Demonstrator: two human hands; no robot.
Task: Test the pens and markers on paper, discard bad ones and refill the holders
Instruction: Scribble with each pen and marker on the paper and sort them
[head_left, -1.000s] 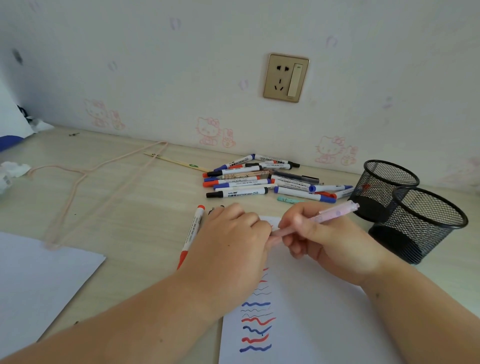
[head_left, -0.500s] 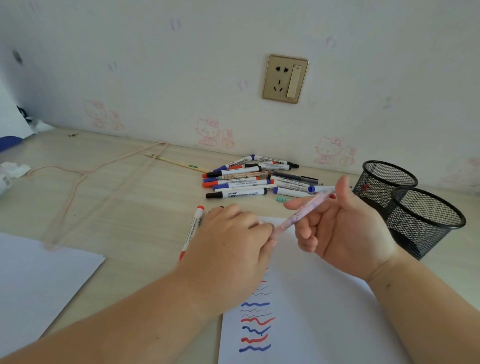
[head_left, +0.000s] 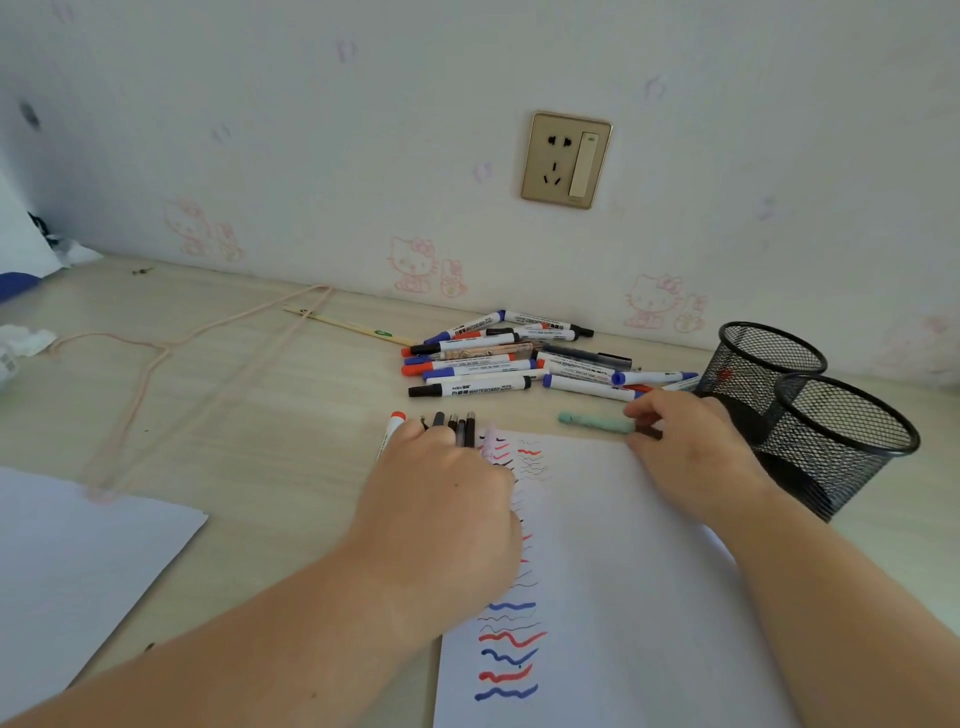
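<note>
My left hand (head_left: 441, 499) lies knuckles-up at the top left corner of the test paper (head_left: 613, 571), fingers curled round a pale pink pen (head_left: 489, 437) whose end pokes out past them. Beside it lie several black pens (head_left: 460, 427) and a red-capped marker (head_left: 394, 425), partly hidden under the hand. My right hand (head_left: 685, 441) pinches the near end of a mint-green pen (head_left: 595, 422) lying on the desk above the paper. A pile of whiteboard markers (head_left: 483, 364) lies near the wall. Two black mesh holders (head_left: 769, 358) (head_left: 847, 447) stand at the right.
The paper carries red, blue and black squiggles (head_left: 511, 639) down its left side. A second white sheet (head_left: 67, 561) lies at the near left. A pink clothes hanger (head_left: 150, 358) and a thin stick (head_left: 348, 325) lie on the desk, with crumpled paper (head_left: 23, 340) at the far left.
The pink pen passed from my right hand to my left and came down beside the black pens. My right hand moved right and took the green pen's end.
</note>
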